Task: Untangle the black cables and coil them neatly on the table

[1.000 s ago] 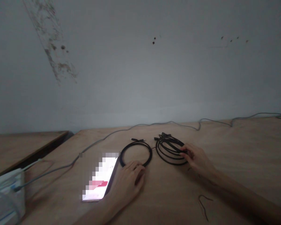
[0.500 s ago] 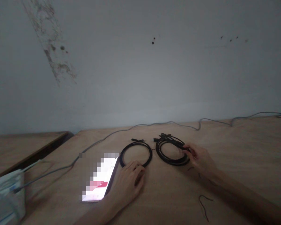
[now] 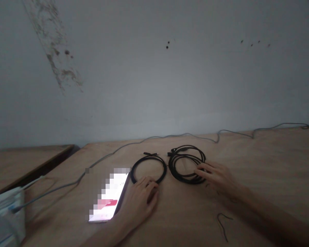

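Behind the counter (image 3: 185, 214), a pale wall (image 3: 154, 85) is seen. On it, the left coil (image 3: 165, 168) is touched at its near rim by the left hand (image 3: 142, 193), loosely curled, not closed. The right coil (image 3: 173, 171) is touched at its near right by the right hand (image 3: 213, 175); whether strands are gripped cannot be told. Both coils are judged light and springy, best held where strands are bunched.

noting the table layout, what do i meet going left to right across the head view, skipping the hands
White box, lit phone, left black cable coil, right black cable coil, short dark wire.
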`<state>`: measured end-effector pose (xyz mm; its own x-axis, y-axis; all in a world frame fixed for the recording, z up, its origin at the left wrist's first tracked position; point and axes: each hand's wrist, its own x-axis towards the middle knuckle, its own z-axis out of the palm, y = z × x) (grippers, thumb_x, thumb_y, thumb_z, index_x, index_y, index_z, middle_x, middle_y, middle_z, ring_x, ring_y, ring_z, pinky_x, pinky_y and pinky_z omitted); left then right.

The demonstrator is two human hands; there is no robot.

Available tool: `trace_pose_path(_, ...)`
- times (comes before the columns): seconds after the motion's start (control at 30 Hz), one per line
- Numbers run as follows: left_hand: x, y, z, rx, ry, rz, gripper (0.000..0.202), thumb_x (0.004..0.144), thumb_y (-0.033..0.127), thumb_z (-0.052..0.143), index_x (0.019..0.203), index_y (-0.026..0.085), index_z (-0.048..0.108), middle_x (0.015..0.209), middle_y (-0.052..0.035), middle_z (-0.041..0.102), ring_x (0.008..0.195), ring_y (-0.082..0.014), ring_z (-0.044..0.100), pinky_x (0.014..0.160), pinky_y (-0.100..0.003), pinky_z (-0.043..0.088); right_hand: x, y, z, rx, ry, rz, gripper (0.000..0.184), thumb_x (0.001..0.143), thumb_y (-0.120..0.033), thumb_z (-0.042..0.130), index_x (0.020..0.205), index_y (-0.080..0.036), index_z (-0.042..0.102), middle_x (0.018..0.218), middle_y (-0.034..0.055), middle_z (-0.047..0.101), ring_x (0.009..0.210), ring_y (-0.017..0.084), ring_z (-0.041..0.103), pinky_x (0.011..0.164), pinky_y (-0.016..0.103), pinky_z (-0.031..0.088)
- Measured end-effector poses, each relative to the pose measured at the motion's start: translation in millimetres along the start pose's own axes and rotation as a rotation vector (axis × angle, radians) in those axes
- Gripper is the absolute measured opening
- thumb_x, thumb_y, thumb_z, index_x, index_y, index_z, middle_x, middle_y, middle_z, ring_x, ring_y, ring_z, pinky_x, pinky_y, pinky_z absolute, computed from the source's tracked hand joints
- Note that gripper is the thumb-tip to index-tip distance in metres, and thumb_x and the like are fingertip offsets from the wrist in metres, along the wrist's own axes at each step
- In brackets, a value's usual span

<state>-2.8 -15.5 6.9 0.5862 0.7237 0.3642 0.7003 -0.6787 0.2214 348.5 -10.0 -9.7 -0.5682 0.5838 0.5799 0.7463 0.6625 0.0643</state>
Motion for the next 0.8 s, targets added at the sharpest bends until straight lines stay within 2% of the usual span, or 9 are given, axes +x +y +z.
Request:
trace_pose_path(0.13,-0.8,-0.4,0.4,-0.011,-0.001,0.011,0.017,0.096,0.019,0.052,0.104,0.020,0.067,0.109,-0.0096,0.068,0.103,-0.0270,0.065,0.089,-0.042,0.054,0.2,-8.9,-12.7,0.021,0.022,-0.043,0.038,0.094,-0.011,0.049,0.118,-0.027,0.073,0.107,0.0092,0.076,0.097,0.024,0.067,0.084,0.036,0.056)
trace_pose_path(0.27,-0.6,-0.6,0.2,-0.011,-0.017,-0.011,0.017,0.096,0.018,0.052,0.104,0.020,0.067,0.107,-0.0091,0.068,0.102,-0.0272,0.065,0.089,-0.042,0.053,1.7,-30.8,-14.0,0.022,-0.008,-0.129,0.031,0.096,-0.013,0.047,0.112,-0.021,0.072,0.099,0.0107,0.076,0.088,0.024,0.068,0.078,0.036,0.054)
trace_pose_path(0.4,-1.3,-1.2,0.4,-0.015,-0.014,-0.019,0.017,0.094,0.017,0.052,0.103,0.020,0.067,0.107,-0.0089,0.067,0.102,-0.0267,0.065,0.088,-0.041,0.053,2.4,-44.0,-10.3,0.156,-0.149,-0.022,0.022,0.099,-0.023,0.051,0.113,-0.023,0.069,0.099,0.0078,0.074,0.089,0.023,0.069,0.077,0.035,0.052)
trace_pose_path(0.53,-2.0,-2.1,1.9,-0.027,-0.009,-0.038,0.018,0.093,0.016,0.052,0.103,0.021,0.067,0.109,-0.0092,0.067,0.100,-0.0259,0.065,0.087,-0.040,0.053,3.6,-46.2,-10.7,0.263,-0.291,0.074,0.021,0.092,-0.030,0.063,0.111,-0.027,0.071,0.101,0.0042,0.074,0.091,0.023,0.069,0.082,0.035,0.052)
trace_pose_path(0.63,-1.8,-2.8,2.8,-0.037,-0.001,-0.031,0.018,0.093,0.017,0.052,0.104,0.021,0.066,0.108,-0.0089,0.067,0.100,-0.0256,0.065,0.086,-0.039,0.053,4.3,-46.6,-11.6,0.299,-0.295,0.091,0.020,0.087,-0.030,0.067,0.106,-0.026,0.072,0.099,0.0050,0.074,0.091,0.024,0.069,0.083,0.034,0.053)
trace_pose_path(0.8,-2.7,-3.6,3.2,-0.051,0.013,-0.021,0.017,0.094,0.018,0.051,0.104,0.021,0.064,0.111,-0.0096,0.067,0.103,-0.0265,0.065,0.090,-0.042,0.053,2.6,-45.0,-3.9,0.313,-0.269,0.043,0.026,0.089,-0.020,0.059,0.112,-0.025,0.071,0.106,0.0069,0.074,0.094,0.023,0.069,0.084,0.033,0.054)
